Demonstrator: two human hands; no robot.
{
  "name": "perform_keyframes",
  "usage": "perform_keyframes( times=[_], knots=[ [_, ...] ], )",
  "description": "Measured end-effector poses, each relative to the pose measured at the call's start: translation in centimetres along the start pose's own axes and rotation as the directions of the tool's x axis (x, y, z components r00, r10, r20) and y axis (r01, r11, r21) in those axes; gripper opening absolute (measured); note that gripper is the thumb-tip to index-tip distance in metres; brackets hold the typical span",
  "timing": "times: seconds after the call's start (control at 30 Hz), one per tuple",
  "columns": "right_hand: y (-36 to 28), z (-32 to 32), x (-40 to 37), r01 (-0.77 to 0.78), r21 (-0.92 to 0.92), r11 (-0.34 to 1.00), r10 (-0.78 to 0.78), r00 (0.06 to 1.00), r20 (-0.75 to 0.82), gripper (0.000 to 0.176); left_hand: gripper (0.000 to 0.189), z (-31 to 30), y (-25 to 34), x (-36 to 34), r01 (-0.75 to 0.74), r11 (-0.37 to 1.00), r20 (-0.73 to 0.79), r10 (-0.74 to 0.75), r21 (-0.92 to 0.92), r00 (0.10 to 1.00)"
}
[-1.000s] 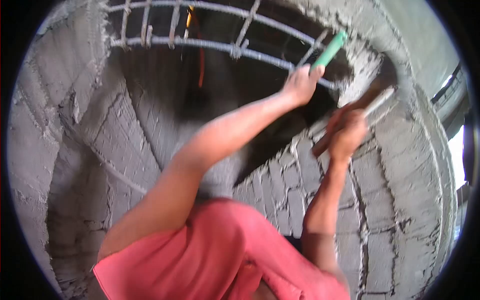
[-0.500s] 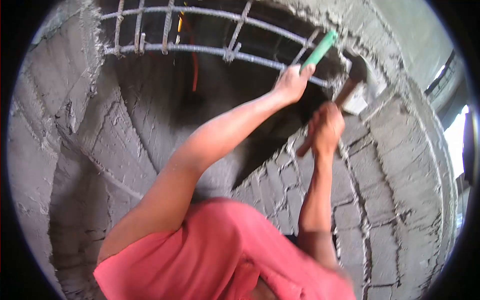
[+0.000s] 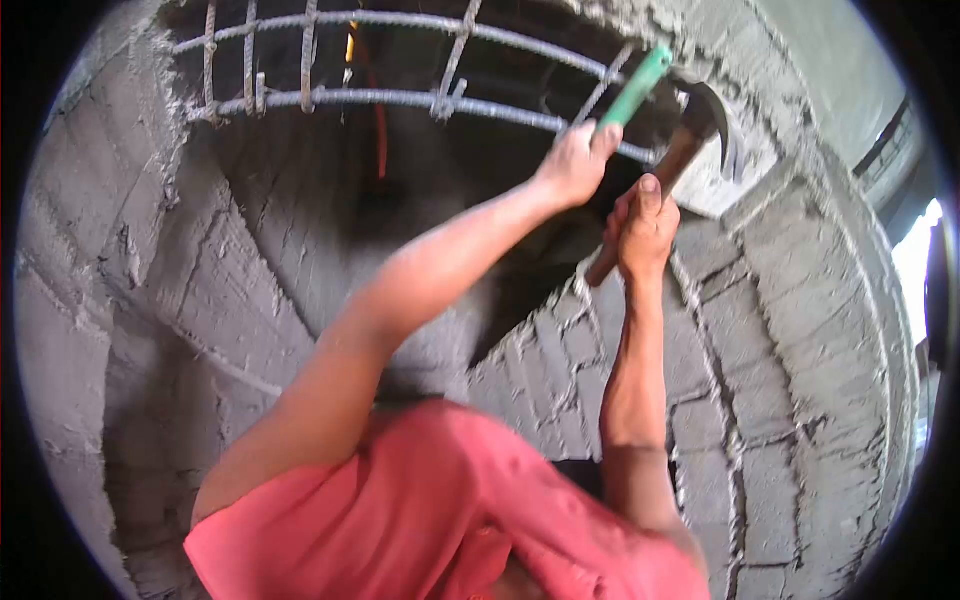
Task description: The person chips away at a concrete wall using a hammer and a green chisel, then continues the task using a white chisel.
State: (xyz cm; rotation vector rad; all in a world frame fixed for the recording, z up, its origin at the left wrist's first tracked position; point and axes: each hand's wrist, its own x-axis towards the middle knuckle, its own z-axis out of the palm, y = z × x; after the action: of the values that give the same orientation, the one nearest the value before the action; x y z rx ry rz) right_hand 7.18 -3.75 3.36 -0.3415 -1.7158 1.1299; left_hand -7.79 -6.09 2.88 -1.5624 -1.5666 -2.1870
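My left hand [image 3: 575, 165] is closed around a green rod-like tool [image 3: 637, 88], whose upper end reaches the broken concrete edge beside the rebar. Its exact kind does not show. My right hand [image 3: 647, 228] grips the wooden handle of a claw hammer [image 3: 712, 118], with the thumb along the shaft. The hammer's dark head is raised close to the right of the green tool, and the two look apart. Behind the hammer lies a pale, flat patch of concrete [image 3: 712, 192] at the opening's corner.
Ribbed steel bars [image 3: 390, 97] cross the dark opening overhead. A thin red cable [image 3: 381, 140] hangs inside it. On the right stands a block wall [image 3: 790, 290] with rough mortar joints; to the left, rough plastered concrete [image 3: 75, 370].
The hammer and my right hand have moved slightly up, and the hammer's head has turned so its claw shows more clearly. My left hand still holds the green tool, a little further left.
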Motion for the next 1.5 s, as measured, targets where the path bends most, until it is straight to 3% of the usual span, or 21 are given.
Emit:
perform_keyframes(
  times=[0.03,0.1,0.13,0.17,0.2,0.23,0.3,0.33,0.43,0.47,0.5,0.53,0.57,0.63,0.77,0.83,1.03,1.23,1.33,1.43,1.5],
  knots=[
    [-1.2,-0.4,-1.5,-0.031,-0.054,0.998,0.029,0.999,-0.027,0.045,0.068,-0.3,-0.4,0.2,0.015,0.999,0.057,-0.013,-0.03,0.998],
    [-5.5,-1.8,-1.8,0.396,-0.166,0.903,-0.393,0.918,0.054,0.046,0.069,-0.3,-0.8,0.5,-0.043,0.996,0.063,0.048,-0.075,0.997],
    [-8.3,-2.2,-2.0,0.413,-0.027,0.91,-0.414,0.906,-0.089,0.053,0.069,0.2,-1.4,0.3,0.029,0.986,0.084,-0.015,-0.162,0.996],
    [-13.2,-2.2,-2.5,0.238,0.567,0.789,-0.093,0.957,-0.274,0.06,0.07,0.1,-1.1,0.0,0.063,0.988,0.09,-0.051,-0.138,0.995],
    [-15.7,-4.4,-1.6,0.679,0.159,0.716,-0.672,0.733,-0.105,0.06,0.071,0.3,-1.6,0.4,0.067,0.989,0.089,-0.055,-0.135,0.995],
    [-19.0,-9.6,0.1,0.853,0.165,0.495,-0.867,0.498,0.029,0.067,0.073,0.9,-2.2,0.3,0.082,0.987,0.095,-0.07,-0.138,0.993],
    [-26.1,-7.5,-2.5,0.996,0.005,0.085,-0.964,0.084,-0.252,0.034,0.077,1.3,-2.1,0.1,0.07,0.997,-0.003,-0.07,-0.02,0.998],
    [-25.0,-6.9,-1.9,0.997,0.011,0.075,-0.963,0.075,-0.259,0.034,0.081,1.2,-1.5,-0.2,0.094,0.994,-0.011,-0.094,0.046,0.996],
    [-15.2,-5.7,-0.9,0.941,0.239,0.237,-0.944,0.282,-0.171,0.046,0.081,1.5,-0.1,-0.9,0.151,0.985,-0.065,-0.146,0.079,0.987],
    [-10.2,-4.0,-0.3,0.761,0.194,0.619,-0.756,0.645,-0.115,0.047,0.081,1.9,0.3,-1.0,0.137,0.988,-0.061,-0.132,0.072,0.989],
    [-5.2,-2.2,0.3,0.34,0.056,0.939,-0.34,0.94,-0.019,0.049,0.082,2.1,0.2,-0.9,0.138,0.985,-0.092,-0.129,0.1,0.987],
    [-0.3,-0.5,0.8,-0.056,-0.088,0.995,0.061,0.996,0.063,0.05,0.082,2.0,0.1,-0.9,0.152,0.979,-0.121,-0.136,0.138,0.983],
    [1.6,-0.6,0.0,0.092,-0.12,0.989,-0.087,0.995,0.045,0.049,0.082,2.0,-0.3,-0.9,0.174,0.971,-0.1,-0.159,0.166,0.982],
    [-0.3,-1.1,-2.4,-0.026,0.077,0.997,0.026,1.0,0.0,0.048,0.078,2.3,-0.1,-0.8,0.155,0.975,-0.163,-0.128,0.158,0.978],
    [0.2,-2.1,-4.4,0.113,0.467,0.877,-0.055,0.989,-0.136,0.045,0.079,4.5,-1.6,-1.4,0.093,0.995,-0.206,-0.081,0.046,0.975],
    [1.3,-2.6,-5.7,0.121,0.593,0.796,-0.143,0.99,-0.011,0.051,0.075,6.6,-3.0,-0.7,-0.027,1.0,-0.326,0.029,0.009,0.945],
    [4.7,-4.5,-11.2,0.118,0.495,0.861,-0.071,0.991,-0.114,0.056,0.068,8.6,-7.4,1.0,-0.16,0.984,-0.39,0.176,0.074,0.904],
    [6.0,-8.3,-12.2,-0.004,0.283,0.959,0.023,0.998,-0.065,0.053,0.073,11.1,-7.4,0.7,-0.102,0.993,-0.463,0.121,0.066,0.878],
    [5.3,-8.6,-11.8,-0.036,-0.075,0.997,0.029,0.996,-0.09,0.053,0.075,11.2,-7.6,1.0,-0.081,0.995,-0.455,0.098,0.057,0.885],
    [4.7,-8.1,-12.5,-0.15,0.066,0.987,0.153,0.987,-0.05,0.058,0.073,8.9,-5.9,-0.8,0.037,0.999,-0.295,-0.047,-0.039,0.954],
    [6.1,-8.3,-13.8,-0.193,0.225,0.955,0.199,0.98,-0.007,0.055,0.071,3.9,-0.1,-2.4,0.173,0.966,-0.246,-0.123,0.19,0.961]
  ],
)
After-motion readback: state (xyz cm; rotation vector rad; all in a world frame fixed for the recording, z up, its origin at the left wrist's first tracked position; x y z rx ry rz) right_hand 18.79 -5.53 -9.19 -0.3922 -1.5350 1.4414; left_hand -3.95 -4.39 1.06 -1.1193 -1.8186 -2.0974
